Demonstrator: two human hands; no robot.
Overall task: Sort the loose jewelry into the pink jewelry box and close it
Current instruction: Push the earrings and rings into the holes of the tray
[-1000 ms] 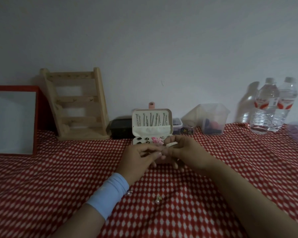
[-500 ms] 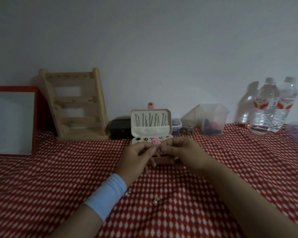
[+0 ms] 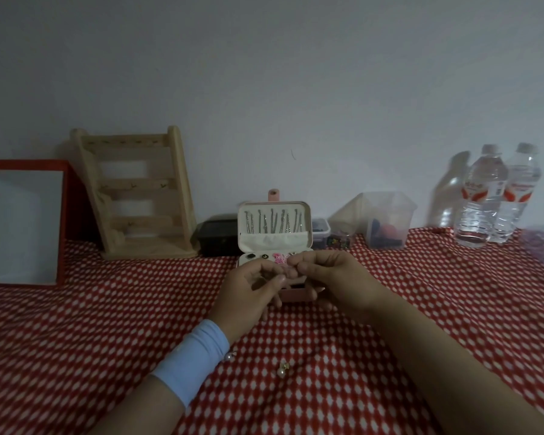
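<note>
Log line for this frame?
pink jewelry box open | left hand, right hand fingertips together over it, item unclear | pearl earrings loose on cloth

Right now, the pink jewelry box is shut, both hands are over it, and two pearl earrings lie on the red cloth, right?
Not quite. The head view shows the pink jewelry box open, its lid standing up with chains hanging inside. The rest holds: the left hand and right hand are over it, and two pearl earrings lie on the red cloth.

The tabletop [image 3: 91, 324] is free left and right of the pink jewelry box [image 3: 274, 243]; along the wall a wooden rack [image 3: 139, 196], black box [image 3: 217, 237], plastic container [image 3: 387, 218] and bottles [image 3: 481, 199] stand.
</note>
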